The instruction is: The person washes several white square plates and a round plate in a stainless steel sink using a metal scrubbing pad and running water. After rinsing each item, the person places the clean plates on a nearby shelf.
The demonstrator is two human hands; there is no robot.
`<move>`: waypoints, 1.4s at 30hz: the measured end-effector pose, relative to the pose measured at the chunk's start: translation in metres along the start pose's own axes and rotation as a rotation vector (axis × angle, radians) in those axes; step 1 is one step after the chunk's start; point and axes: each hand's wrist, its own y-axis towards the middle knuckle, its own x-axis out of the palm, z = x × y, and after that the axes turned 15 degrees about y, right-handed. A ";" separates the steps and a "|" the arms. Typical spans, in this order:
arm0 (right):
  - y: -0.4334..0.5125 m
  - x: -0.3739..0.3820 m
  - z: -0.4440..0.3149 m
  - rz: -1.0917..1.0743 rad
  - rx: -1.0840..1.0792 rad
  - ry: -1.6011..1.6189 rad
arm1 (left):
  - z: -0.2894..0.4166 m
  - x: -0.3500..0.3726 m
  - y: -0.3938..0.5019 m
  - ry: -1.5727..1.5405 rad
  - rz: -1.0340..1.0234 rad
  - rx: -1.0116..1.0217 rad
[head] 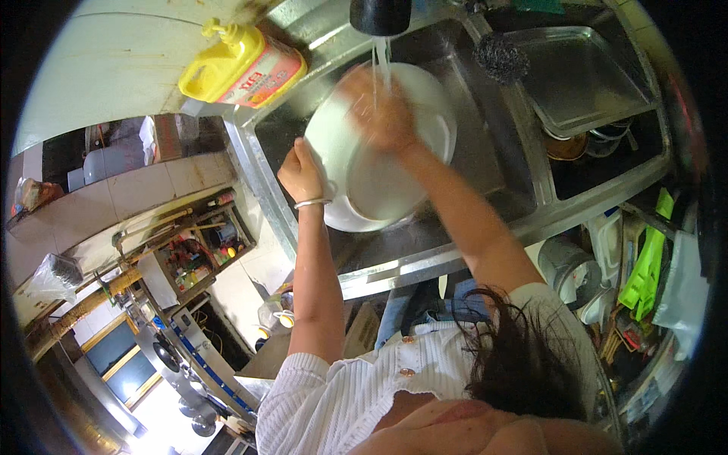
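A large white basin (372,196) is tilted in the left bowl of a stainless steel sink (483,131). On its left edge, my left hand (301,173) grips the rim, thumb up, with a bangle at the wrist. My right hand (389,116) is over the basin's surface, blurred by motion; whether its fingers hold anything cannot be seen. Water runs from a black faucet (380,17) onto that hand and the basin. Which face of the basin is turned up is not clear.
A yellow pump bottle of detergent (244,68) stands at the sink's left rear corner. A steel wool scrubber (501,58) sits on the divider. Over the right bowl lies a metal tray (586,79), with dishes (569,147) beneath it. Bright green plastic (645,267) hangs lower right.
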 end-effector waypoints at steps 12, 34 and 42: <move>-0.140 0.085 -0.097 0.375 0.964 0.105 | 0.075 0.006 0.038 0.388 -0.217 0.205; -0.012 0.047 0.020 0.584 0.490 0.018 | 0.023 0.012 0.018 0.149 -0.154 0.122; -0.021 -0.042 0.093 0.409 0.597 0.330 | 0.016 -0.016 -0.010 0.192 -0.126 0.085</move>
